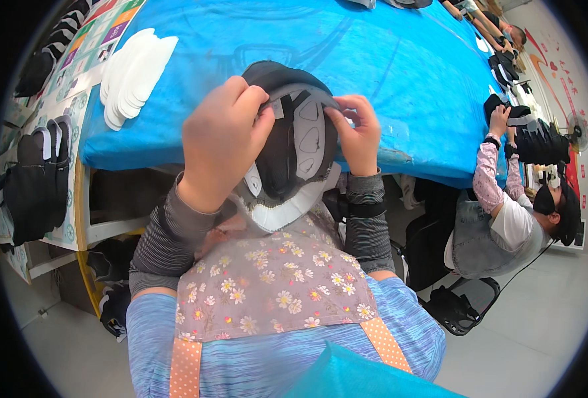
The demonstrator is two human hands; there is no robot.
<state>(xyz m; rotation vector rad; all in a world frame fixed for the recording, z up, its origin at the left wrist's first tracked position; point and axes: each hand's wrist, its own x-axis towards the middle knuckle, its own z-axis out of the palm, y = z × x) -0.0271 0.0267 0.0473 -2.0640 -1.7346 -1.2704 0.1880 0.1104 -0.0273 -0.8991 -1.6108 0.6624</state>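
From where I stand, at far left a bundle of dark caps (34, 182) lies along the outer side of the patterned table (72, 178). Next to it, on the left near corner of the blue table (407, 86), white flat pieces (135, 76) are fanned in a stack.

Then comes the worker's left hand (221, 142), fingers curled in, thumb and forefinger nipping the upper left rim of a black-and-grey cap (287, 156). The cap is held up between the two hands in front of the blue table's near edge, its hollow inside facing the wearer; whether it touches the table I cannot tell. Its long axis runs from the dark far rim down toward the flowered apron (274, 285), ending in a white crescent (284, 213). Both grips sit on the far half, one each side of that axis; the left fingertips are nearer the dark strap (293, 106) inside.

The right hand (357, 132) pinches the opposite rim, thumb against forefinger, other fingers loosely bent.

Farther right, a co-worker (496, 232) handles a dark piece at the blue table's right edge.
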